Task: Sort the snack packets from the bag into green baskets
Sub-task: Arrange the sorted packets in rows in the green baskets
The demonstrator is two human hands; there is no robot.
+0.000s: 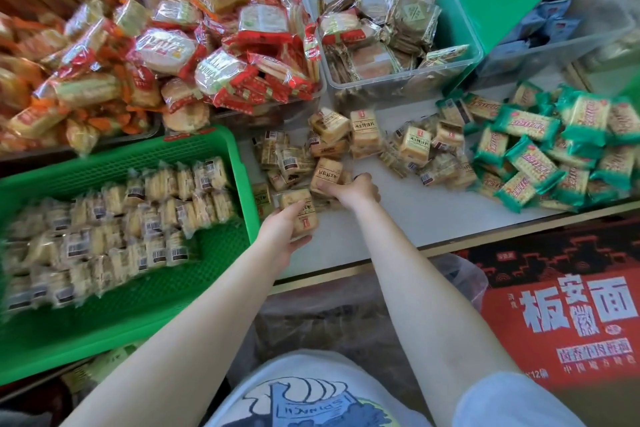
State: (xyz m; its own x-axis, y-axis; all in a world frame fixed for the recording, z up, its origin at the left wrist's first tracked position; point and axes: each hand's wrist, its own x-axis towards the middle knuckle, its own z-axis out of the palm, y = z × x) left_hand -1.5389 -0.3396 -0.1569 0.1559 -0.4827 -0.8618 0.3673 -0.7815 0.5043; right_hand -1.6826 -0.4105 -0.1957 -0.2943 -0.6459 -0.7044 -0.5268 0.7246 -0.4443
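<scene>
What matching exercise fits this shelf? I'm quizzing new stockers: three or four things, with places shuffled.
Things:
1. green basket
2. teal packets
3. clear bin
4. red box

Places:
A. lower right, below the counter edge
B. far left, holding rows of beige packets
C. right end of the counter, in a loose pile
D. top centre, behind the loose beige packets

Pairs: 1-B, 2-C, 3-D, 4-A

Green basket (221, 146) cut off left; contents blurred.

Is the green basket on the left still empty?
No, the green basket already holds rows of pale yellow snack packets lying across its floor.
</scene>
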